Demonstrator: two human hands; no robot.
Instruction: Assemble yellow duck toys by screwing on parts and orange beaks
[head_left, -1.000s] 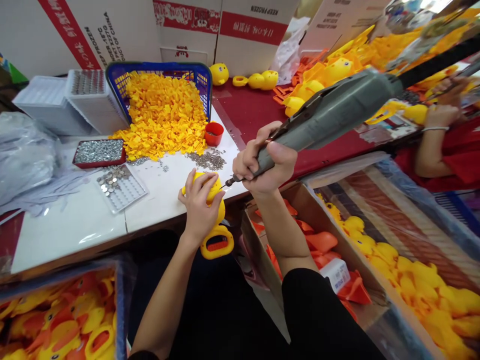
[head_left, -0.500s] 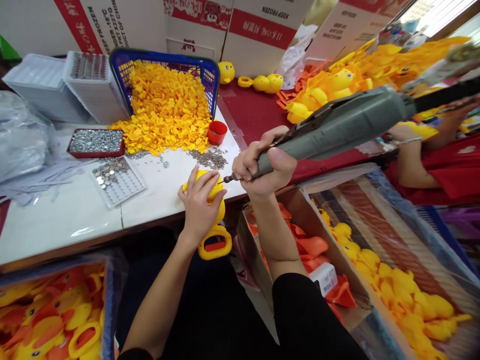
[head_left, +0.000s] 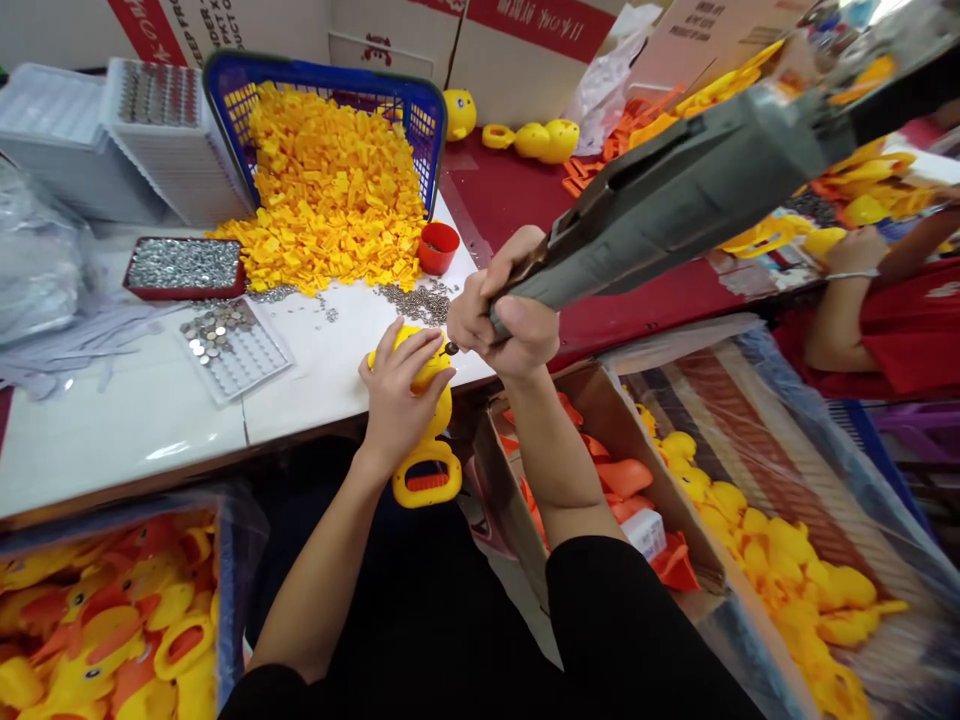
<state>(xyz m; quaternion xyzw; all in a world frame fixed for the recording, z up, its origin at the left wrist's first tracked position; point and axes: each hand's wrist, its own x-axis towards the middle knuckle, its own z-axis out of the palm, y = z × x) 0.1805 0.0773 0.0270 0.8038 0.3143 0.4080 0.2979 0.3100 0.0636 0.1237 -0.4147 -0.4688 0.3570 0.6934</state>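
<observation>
My left hand (head_left: 405, 400) is wrapped over a yellow plastic duck toy (head_left: 437, 420) at the front edge of the white table, pressing it from above. The toy's ring handle, with an orange strip inside, hangs below the table edge. In my right hand (head_left: 510, 320) is a long grey electric screwdriver (head_left: 660, 200), slanting up to the right. Its tip points at the toy's side beside my left fingers and seems to touch it; the contact point is partly hidden. Just behind the toy lies a pile of small screws (head_left: 420, 302), with a red cup (head_left: 437, 248) beyond.
A blue basket (head_left: 436, 150) spills yellow parts on the table. At left are a red tray of metal pieces (head_left: 184, 268), a disc tray (head_left: 262, 365) and stacked trays (head_left: 161, 150). Below stand a carton of orange parts (head_left: 517, 520) and duck-filled bins. A person's arm (head_left: 844, 300) is at right.
The screwdriver and my right hand have moved left, closer against the toy, and less of the bit shows. My left hand keeps its hold on the toy. The whole view has shifted slightly.
</observation>
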